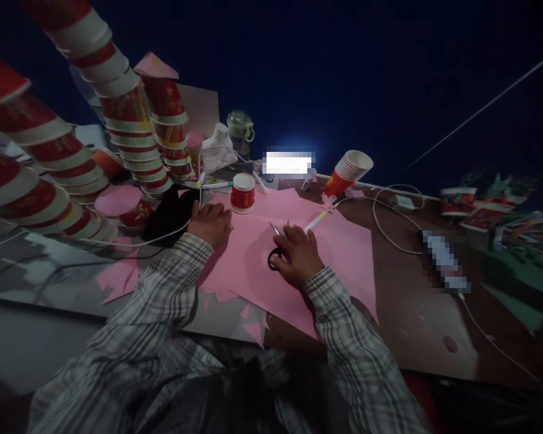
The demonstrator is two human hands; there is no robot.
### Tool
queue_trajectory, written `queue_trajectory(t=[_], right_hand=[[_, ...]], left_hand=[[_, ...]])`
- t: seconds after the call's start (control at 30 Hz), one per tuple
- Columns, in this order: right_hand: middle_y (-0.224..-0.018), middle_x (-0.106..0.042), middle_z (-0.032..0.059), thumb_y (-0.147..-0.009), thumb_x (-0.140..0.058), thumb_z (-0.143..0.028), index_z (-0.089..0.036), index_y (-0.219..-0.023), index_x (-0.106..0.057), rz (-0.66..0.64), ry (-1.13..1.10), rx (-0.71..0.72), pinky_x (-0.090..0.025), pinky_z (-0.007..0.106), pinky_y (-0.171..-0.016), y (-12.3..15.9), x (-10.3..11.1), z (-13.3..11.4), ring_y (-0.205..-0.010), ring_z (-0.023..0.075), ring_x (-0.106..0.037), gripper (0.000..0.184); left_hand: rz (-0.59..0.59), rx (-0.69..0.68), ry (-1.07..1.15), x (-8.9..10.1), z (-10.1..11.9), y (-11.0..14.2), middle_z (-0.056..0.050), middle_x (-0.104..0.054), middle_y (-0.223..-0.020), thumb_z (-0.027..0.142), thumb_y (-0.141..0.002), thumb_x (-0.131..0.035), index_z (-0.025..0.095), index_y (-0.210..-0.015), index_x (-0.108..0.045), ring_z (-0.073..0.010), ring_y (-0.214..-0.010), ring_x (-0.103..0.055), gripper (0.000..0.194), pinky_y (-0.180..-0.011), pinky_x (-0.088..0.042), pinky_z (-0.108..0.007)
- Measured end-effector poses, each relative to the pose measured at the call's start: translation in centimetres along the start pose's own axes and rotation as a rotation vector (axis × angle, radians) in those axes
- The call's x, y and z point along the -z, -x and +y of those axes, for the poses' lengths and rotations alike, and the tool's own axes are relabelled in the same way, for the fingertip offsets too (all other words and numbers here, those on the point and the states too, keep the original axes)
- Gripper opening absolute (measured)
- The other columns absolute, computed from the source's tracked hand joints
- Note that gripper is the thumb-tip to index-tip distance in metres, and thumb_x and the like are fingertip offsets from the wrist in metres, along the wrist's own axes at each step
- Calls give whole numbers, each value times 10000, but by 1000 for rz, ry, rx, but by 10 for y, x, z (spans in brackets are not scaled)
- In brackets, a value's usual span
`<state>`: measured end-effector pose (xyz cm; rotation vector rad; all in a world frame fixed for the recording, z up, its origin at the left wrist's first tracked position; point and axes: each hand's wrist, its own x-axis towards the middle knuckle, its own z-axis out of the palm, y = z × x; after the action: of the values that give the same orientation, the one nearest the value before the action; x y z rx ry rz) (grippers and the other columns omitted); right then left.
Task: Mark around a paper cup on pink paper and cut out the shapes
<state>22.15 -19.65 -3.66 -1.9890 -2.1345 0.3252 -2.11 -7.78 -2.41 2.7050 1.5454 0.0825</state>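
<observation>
My right hand holds a pair of scissors with black handles over the pink paper. My thumb is at a handle loop, and the metal blades stand apart, pointing away from me. My left hand lies palm down at the left edge of the pink paper, beside a black item, with its fingers stretched out and nothing seen in them. Just beyond it, a red and white paper cup stands on the paper. Close to my right fingers lies a white marker with a yellow end.
Tall stacks of red and white cups rise at the left. A tilted cup stack stands at the back right. A phone on a white cable lies to the right. Pink scraps lie near the front edge.
</observation>
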Motion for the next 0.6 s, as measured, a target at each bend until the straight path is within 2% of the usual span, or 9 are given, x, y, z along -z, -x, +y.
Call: queue_trajectory(t=[0.1, 0.2, 0.37, 0.6], right_hand=[[-1594, -501, 167, -889, -614, -383, -228, -1368, -664, -12, -40, -7, -139, 657, -1261, 0, 7, 1, -1495, 356, -399, 506], [-1583, -512, 173, -877, -610, -343, -218, -1347, -673, -30, -73, 6, -151, 651, -1263, -1, 9, 1, -1496, 345, -410, 491], [-1555, -529, 172, -861, -597, -300, -210, -1345, -669, -20, -94, 26, -205, 617, -1258, 0, 8, -1, -1479, 335, -429, 498], [-1521, -526, 187, -788, -617, -215, -167, -1371, -657, 69, -36, 41, -287, 562, -1227, 0, 9, 7, -1418, 354, -455, 587]], left_hand=[[4, -11, -3, 2, 1, 0, -159, -637, -1408, 258, -962, -528, 185, -1189, -696, -398, -1358, -520, 292, -1205, -243, -716], [-14, -53, 30, 4, 5, 0, -136, -639, -1412, 334, -952, -602, 213, -1208, -691, -378, -1383, -505, 297, -1204, -298, -661], [-76, -118, 47, 4, 11, 1, -176, -583, -1447, 510, -841, -762, 185, -1286, -639, -445, -1455, -401, 565, -1207, -251, -693], [2, -125, 84, -5, 10, 0, -143, -637, -1367, 311, -860, -715, 212, -1157, -686, -394, -1365, -505, 315, -1177, -335, -636]])
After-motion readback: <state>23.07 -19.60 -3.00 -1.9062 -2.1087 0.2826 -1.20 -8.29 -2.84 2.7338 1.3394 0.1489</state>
